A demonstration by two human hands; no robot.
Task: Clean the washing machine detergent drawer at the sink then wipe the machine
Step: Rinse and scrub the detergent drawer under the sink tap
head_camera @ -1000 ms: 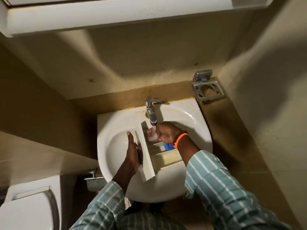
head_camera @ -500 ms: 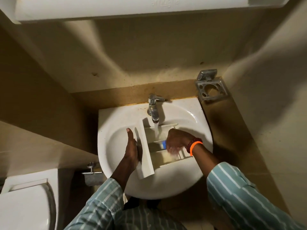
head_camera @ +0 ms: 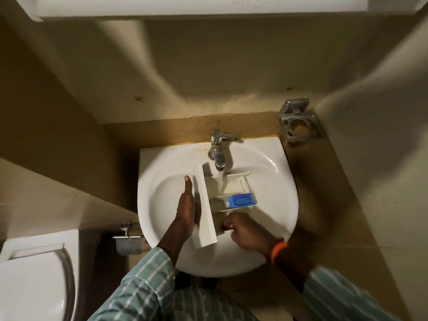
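- The detergent drawer (head_camera: 209,205) is held in the sink (head_camera: 273,205), under water running from the tap (head_camera: 217,154).
- Its front panel is gripped by the left hand (head_camera: 185,209).
- The right hand (head_camera: 243,230) is curled at its near compartment; whether anything is gripped cannot be told.

A metal tumbler holder (head_camera: 299,122) is fixed to the wall at the upper right. A white toilet (head_camera: 32,281) is seen at the lower left, with a wall valve (head_camera: 126,236) beside it. A white cabinet edge (head_camera: 162,8) is seen overhead.

Head view, straight down over sink (head_camera: 273,228)
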